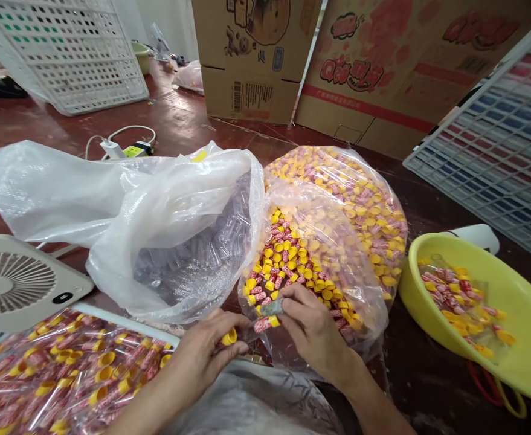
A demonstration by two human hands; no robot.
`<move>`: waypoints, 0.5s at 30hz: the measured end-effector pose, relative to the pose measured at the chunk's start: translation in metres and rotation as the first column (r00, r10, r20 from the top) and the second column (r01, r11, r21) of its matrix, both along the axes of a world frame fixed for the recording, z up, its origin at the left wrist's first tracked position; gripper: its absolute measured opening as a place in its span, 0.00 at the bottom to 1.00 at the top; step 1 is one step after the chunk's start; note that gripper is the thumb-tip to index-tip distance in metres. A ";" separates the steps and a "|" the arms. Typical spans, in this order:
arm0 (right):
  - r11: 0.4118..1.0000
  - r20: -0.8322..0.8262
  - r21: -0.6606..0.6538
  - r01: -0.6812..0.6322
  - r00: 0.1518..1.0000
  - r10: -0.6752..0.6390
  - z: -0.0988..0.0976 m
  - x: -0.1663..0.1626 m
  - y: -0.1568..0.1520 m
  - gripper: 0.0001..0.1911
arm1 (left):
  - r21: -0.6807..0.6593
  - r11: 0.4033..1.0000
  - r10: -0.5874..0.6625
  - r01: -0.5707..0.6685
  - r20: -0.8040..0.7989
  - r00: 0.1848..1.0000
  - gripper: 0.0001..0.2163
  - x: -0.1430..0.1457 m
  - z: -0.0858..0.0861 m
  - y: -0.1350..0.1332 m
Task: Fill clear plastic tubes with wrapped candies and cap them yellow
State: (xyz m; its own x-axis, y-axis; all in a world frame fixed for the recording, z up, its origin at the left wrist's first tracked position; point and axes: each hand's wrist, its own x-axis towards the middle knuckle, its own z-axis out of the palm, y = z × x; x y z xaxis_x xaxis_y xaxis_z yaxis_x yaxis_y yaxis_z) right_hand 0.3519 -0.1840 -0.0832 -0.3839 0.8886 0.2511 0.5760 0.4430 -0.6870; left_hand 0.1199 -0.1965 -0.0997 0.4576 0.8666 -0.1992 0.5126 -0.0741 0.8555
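My left hand (204,353) is closed on a small tube with a yellow cap (229,336), near the bottom middle. My right hand (310,326) pinches a red-and-white yellow-capped tube (265,323) and a clear piece above it, at the mouth of a clear plastic bag of yellow-capped tubes (319,248). To the left of it lies an open plastic bag of clear empty tubes (193,254). The two hands are close together, almost touching.
A yellow basin (514,314) with several packed tubes sits at the right. Packed tubes in clear wrap (61,374) lie bottom left beside a small white fan (16,281). Cardboard boxes (383,66), a white crate (66,54), a grid tray (496,145) and a power strip (133,150) stand behind.
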 end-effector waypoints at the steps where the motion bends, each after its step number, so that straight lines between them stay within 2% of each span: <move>1: 1.000 0.020 0.002 -0.028 0.999 0.028 0.001 -0.002 0.001 0.13 | -0.032 0.999 0.005 -0.004 0.021 1.000 0.10 0.002 0.000 -0.001; 4: 1.000 0.009 0.018 0.008 1.000 -0.008 0.004 -0.003 -0.001 0.13 | -0.166 0.986 0.041 -0.021 0.119 0.992 0.10 0.009 -0.002 -0.001; 7: 0.999 -0.015 0.050 -0.017 1.000 0.017 0.002 -0.002 -0.006 0.07 | -0.330 0.944 0.103 0.006 0.312 0.944 0.12 0.016 -0.005 0.000; 9: 0.992 0.039 0.118 -0.050 0.998 0.046 -0.004 -0.004 -0.011 0.22 | -0.423 0.906 0.183 0.018 0.429 0.884 0.13 0.021 -0.008 -0.001; 10: 0.985 0.075 0.168 -0.036 0.997 0.024 -0.009 -0.006 -0.013 0.30 | -0.459 0.888 0.225 0.017 0.468 0.855 0.14 0.024 -0.010 -0.001; 11: 0.975 0.103 0.221 -0.007 0.995 -0.016 -0.014 -0.009 -0.016 0.34 | -0.489 0.872 0.262 0.018 0.497 0.827 0.15 0.026 -0.012 -0.001; 15: 0.946 0.110 0.315 0.075 0.987 -0.115 -0.031 -0.024 -0.023 0.24 | -0.561 0.826 0.340 0.047 0.564 0.753 0.16 0.035 -0.016 0.004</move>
